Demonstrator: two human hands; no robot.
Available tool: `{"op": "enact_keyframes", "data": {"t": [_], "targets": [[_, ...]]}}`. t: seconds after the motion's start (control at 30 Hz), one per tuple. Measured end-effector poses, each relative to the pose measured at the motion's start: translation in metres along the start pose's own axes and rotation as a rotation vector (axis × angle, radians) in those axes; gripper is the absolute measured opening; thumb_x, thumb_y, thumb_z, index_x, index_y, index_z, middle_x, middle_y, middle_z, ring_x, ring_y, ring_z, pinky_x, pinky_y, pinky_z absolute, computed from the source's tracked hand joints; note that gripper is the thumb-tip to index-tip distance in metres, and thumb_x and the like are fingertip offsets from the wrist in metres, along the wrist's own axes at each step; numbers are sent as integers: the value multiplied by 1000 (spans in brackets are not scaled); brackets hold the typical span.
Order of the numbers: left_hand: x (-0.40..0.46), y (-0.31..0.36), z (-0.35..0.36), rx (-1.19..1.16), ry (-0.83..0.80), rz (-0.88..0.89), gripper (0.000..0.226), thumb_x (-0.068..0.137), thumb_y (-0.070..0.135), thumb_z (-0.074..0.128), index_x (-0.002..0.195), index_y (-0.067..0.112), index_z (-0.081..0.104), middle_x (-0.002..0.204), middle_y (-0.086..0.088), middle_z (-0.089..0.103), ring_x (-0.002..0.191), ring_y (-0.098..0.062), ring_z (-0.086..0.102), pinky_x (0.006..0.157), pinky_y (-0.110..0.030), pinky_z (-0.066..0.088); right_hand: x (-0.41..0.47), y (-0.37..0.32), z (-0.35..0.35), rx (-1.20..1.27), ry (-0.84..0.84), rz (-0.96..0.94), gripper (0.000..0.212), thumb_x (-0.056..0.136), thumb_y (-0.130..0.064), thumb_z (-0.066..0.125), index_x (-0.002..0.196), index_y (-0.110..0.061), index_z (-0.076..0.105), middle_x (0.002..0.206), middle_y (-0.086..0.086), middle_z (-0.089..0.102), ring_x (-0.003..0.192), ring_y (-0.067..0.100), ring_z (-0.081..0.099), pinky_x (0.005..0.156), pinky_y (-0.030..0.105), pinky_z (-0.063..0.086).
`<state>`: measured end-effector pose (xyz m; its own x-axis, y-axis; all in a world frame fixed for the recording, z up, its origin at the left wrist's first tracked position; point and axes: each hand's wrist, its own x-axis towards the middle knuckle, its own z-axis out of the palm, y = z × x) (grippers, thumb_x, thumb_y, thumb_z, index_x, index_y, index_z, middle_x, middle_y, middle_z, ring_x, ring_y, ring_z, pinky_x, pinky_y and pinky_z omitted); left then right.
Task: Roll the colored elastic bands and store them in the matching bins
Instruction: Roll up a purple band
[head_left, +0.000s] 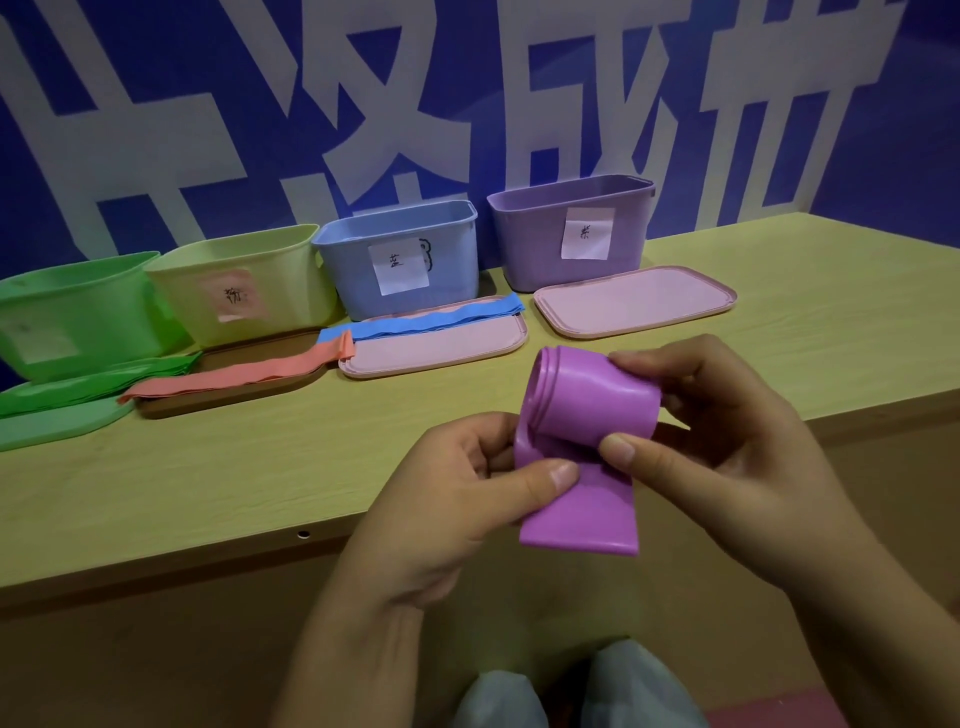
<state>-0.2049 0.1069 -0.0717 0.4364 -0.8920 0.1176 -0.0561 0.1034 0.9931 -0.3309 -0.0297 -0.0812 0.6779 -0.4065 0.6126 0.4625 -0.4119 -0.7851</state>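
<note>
Both hands hold a purple elastic band (587, 441) in the air over the desk's (208, 493) near edge. The right hand (727, 431) pinches its rolled upper part between thumb and fingers; the left hand (457, 488) pinches the flat tail. The purple plastic bin (540, 244) stands along the far edge, its contents seemingly hidden.

Half-rolled purple band (587, 415) above the table edge; blue (426, 322), orange (234, 376), green (98, 382) bands lie flat before bins.

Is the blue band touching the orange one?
Touching. In the head view, the blue band has its left end meeting the orange band where their ends overlap.
</note>
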Motion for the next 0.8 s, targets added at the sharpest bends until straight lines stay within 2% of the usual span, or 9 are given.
{"op": "enact_keyframes", "data": {"t": [0.13, 0.23, 0.3, 0.37, 0.47, 0.57, 0.67, 0.8], "targets": [[-1, -3, -2, -18, -9, -42, 35, 65, 12, 75, 99, 11, 70, 91, -8, 74, 81, -15, 70, 65, -20, 53, -4, 7, 4, -96, -24, -32, 35, 73, -52, 68, 102, -36, 57, 111, -4, 58, 109, 19, 58, 83, 31, 53], [0, -3, -3, -81, -18, -41, 57, 47, 35, 91, 96, 11, 73, 87, -6, 73, 74, -13, 69, 59, -19, 51, -4, 8, 2, -170, -67, -91, 34, 74, -43, 70, 103, -33, 56, 112, -7, 53, 111, 18, 56, 85, 26, 52], [1, -1, 0, -96, 13, -39, 67, 41, 50, 87, 92, 9, 73, 81, -5, 73, 68, -12, 69, 56, -17, 51, -5, 10, 1, -182, -78, -101, 33, 72, -39, 71, 101, -32, 56, 113, -9, 52, 112, 17, 55, 86, 25, 52], [2, -1, 4, -26, 82, -40, 61, 43, 47, 88, 89, 10, 72, 75, -5, 73, 65, -10, 68, 55, -18, 51, -6, 12, 1, -158, -81, -81, 32, 73, -48, 69, 98, -35, 55, 115, -10, 52, 114, 17, 54, 86, 27, 52], [1, -3, 7, 80, 148, -24, 41, 52, 38, 81, 85, 15, 74, 84, -7, 74, 74, -17, 70, 65, -25, 57, -7, 12, -2, -69, -89, -19, 33, 71, -49, 72, 98, -37, 58, 117, -4, 55, 115, 20, 56, 86, 30, 53], [-8, 1, 9, 199, 160, 60, 42, 54, 39, 80, 90, 20, 72, 87, -1, 74, 80, -15, 71, 70, -25, 57, -9, 4, -10, 181, -154, 102, 50, 68, -49, 75, 111, -30, 58, 120, 0, 59, 111, 20, 60, 85, 27, 52], [-16, 9, 14, 284, 125, 127, 48, 52, 41, 78, 96, 23, 70, 88, 4, 74, 82, -13, 70, 73, -28, 58, -9, -1, -13, 229, -176, 222, 64, 66, -60, 71, 123, -38, 53, 111, -2, 65, 100, 17, 65, 80, 26, 54], [-16, 12, 13, 302, 86, 111, 51, 53, 30, 90, 98, 29, 67, 94, 9, 73, 86, -8, 70, 76, -24, 57, -7, -4, -8, 157, -161, 185, 46, 70, -53, 71, 110, -31, 64, 106, -4, 66, 97, 13, 64, 76, 23, 53]]}}
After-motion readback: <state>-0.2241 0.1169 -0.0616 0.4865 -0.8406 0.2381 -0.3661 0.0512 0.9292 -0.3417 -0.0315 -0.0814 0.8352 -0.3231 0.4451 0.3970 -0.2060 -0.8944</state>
